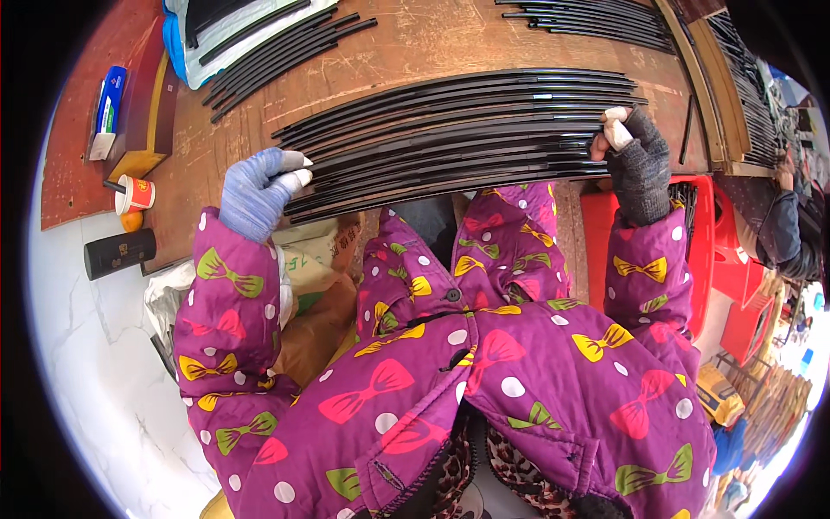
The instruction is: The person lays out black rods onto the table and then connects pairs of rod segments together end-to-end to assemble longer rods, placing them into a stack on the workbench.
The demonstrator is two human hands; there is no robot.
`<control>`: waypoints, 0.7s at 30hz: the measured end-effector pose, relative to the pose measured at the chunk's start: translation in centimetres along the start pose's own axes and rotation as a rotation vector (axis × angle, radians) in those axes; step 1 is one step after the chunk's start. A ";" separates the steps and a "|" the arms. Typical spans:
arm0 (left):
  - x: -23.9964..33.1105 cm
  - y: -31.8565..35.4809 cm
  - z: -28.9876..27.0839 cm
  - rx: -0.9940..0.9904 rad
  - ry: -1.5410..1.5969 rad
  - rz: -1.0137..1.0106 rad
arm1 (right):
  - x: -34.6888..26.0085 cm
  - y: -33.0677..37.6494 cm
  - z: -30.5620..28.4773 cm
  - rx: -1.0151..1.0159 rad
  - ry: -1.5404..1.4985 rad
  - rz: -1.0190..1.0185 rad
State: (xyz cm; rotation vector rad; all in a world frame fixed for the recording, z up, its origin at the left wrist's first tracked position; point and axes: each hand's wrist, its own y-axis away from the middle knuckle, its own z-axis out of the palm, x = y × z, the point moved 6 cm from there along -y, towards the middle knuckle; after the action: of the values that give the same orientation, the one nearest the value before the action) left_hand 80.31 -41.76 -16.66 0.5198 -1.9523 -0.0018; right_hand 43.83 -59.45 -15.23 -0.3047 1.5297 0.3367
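Observation:
Both hands wear gloves with pale coverings on the fingertips. My left hand (264, 192), in a light blue-grey glove, pinches the left end of a thin black rod between thumb and forefinger. My right hand (638, 164), in a dark grey glove, is closed at the right ends of the rods, thumb and forefinger together. Between the hands, a row of long glossy black rods (450, 102) lies side by side across the near edge of the wooden table (424, 43). They overlap so closely that the exact number in my fingers is hidden.
More black rods lie in bundles at the far left (285, 56) and far right (596, 22). At left are a box (143, 121), a paper cup (141, 195) and a black case (119, 253). Red crates (699, 285) stand at right, where another person's sleeve (781, 229) shows.

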 end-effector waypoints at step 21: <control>-0.7 1.2 0.1 0.019 0.213 0.126 | 0.3 -0.1 1.1 0.085 -0.281 0.003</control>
State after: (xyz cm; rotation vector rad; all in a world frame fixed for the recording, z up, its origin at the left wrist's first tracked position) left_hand 80.08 -40.49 -16.99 0.3919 -1.7738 0.1465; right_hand 44.89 -59.10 -15.46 -0.1790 1.2639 0.3021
